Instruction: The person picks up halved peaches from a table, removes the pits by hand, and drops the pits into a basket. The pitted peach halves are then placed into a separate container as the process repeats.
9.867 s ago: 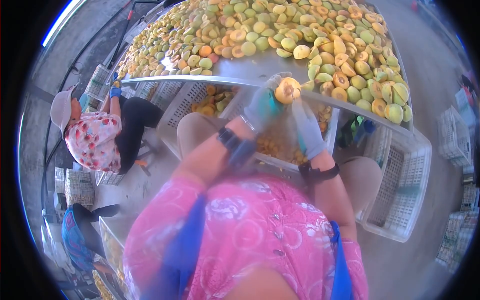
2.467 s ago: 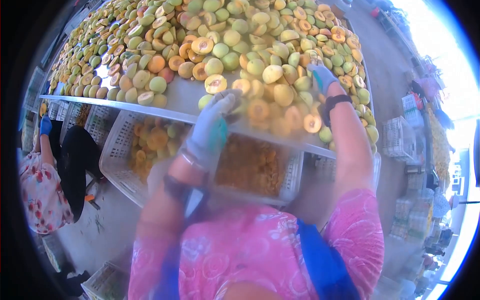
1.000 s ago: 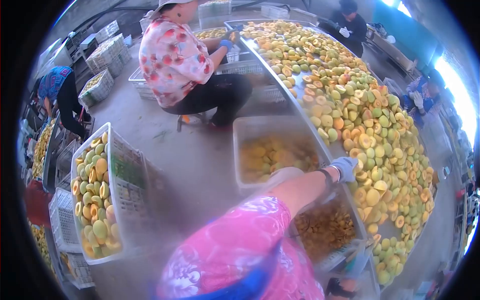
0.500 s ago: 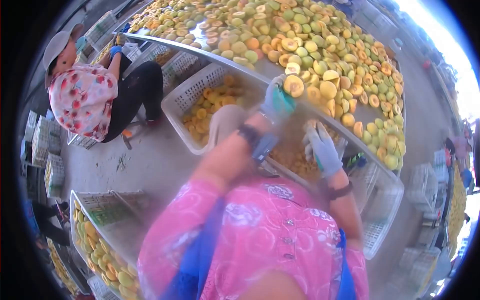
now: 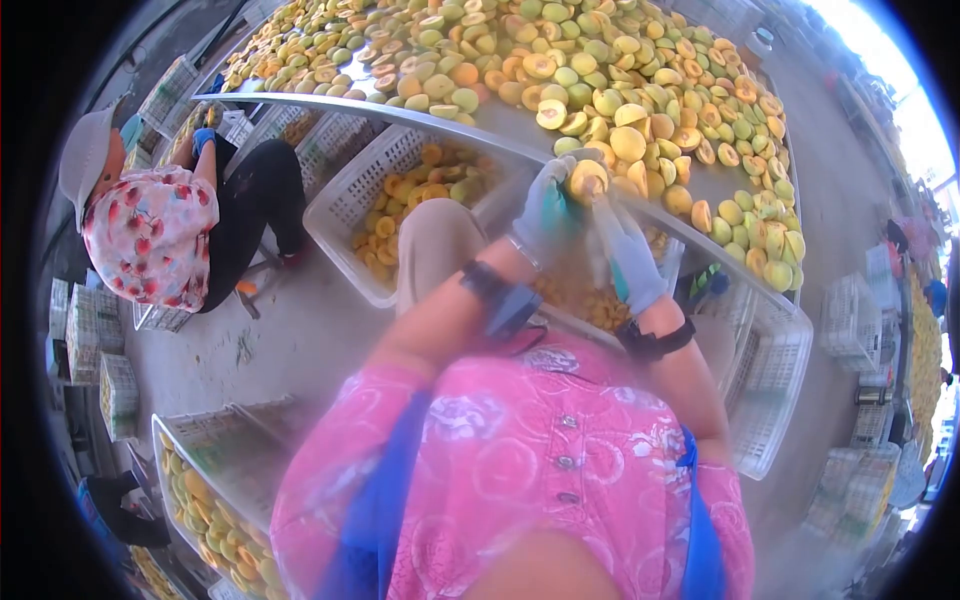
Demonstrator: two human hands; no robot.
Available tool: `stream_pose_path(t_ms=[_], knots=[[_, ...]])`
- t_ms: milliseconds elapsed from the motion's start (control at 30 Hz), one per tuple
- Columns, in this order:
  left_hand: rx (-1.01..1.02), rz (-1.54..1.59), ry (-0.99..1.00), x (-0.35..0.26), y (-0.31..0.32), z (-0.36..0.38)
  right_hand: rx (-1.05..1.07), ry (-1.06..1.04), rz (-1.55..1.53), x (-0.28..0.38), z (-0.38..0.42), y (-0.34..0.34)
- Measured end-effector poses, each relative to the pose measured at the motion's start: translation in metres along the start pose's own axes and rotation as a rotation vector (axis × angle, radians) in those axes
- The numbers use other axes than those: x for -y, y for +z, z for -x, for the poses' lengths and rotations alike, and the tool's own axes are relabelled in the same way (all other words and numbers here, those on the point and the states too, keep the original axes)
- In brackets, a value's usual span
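Observation:
My left hand (image 5: 552, 208), in a grey and green glove, grips a halved apricot (image 5: 588, 182) above the near edge of the table, cut side toward me. My right hand (image 5: 628, 258), gloved alike, is closed close below that half, its fingertips at the fruit. Motion blur hides whatever is between the right fingers. A large heap of halved apricots (image 5: 627, 143) covers the metal table (image 5: 520, 125) in front of me. Under my hands, a crate of small brownish pieces, probably pits (image 5: 597, 300), is partly hidden by my arms.
A white crate (image 5: 330, 215) with apricot halves stands left of my knee. Another white crate (image 5: 765, 400) is on my right. At lower left sits a crate of fruit halves (image 5: 215, 520). A co-worker (image 5: 150, 220) in a cap and flowered top sits at the left.
My right hand has risen from above the pit crate to the apricot half in my left hand. The left hand stays near the table edge. The view has shifted slightly.

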State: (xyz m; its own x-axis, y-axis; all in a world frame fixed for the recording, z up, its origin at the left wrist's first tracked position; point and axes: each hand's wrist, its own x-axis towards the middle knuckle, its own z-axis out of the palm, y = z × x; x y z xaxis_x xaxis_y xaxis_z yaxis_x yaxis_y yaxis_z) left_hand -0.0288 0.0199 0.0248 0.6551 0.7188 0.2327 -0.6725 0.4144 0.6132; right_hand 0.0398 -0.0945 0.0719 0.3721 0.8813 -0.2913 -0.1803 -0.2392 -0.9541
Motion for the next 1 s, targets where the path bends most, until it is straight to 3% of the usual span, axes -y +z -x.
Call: stream_pose_path(t_ms=[200,300,467,600,700,767,867,933,1000], knots=[[0.015,-0.065,0.007,-0.001,0.008,0.006,-0.07,-0.132,0.1,-0.01,-0.002,0.004],[0.02,-0.055,0.028,-0.002,0.013,0.004,-0.034,-0.176,-0.036,-0.018,-0.006,0.004],[0.009,-0.011,0.009,-0.003,0.017,0.006,-0.114,-0.239,0.127,-0.019,-0.003,0.004],[-0.013,-0.034,0.036,0.004,0.013,0.007,-0.103,-0.143,0.037,-0.015,0.002,0.007],[0.027,-0.248,0.096,0.006,0.007,0.002,-0.088,-0.211,0.046,-0.018,0.002,0.007],[0.024,-0.038,-0.027,0.006,0.006,0.0,-0.067,-0.252,0.059,-0.022,0.002,0.006],[0.081,-0.178,-0.038,0.002,0.009,0.0,-0.045,-0.266,0.214,-0.025,0.008,-0.002],[0.095,0.037,-0.193,-0.014,0.017,0.007,0.022,-0.29,0.367,-0.026,0.008,-0.006],[-0.088,0.083,-0.239,-0.012,0.02,0.005,0.116,-0.305,0.447,-0.026,0.001,0.005]])
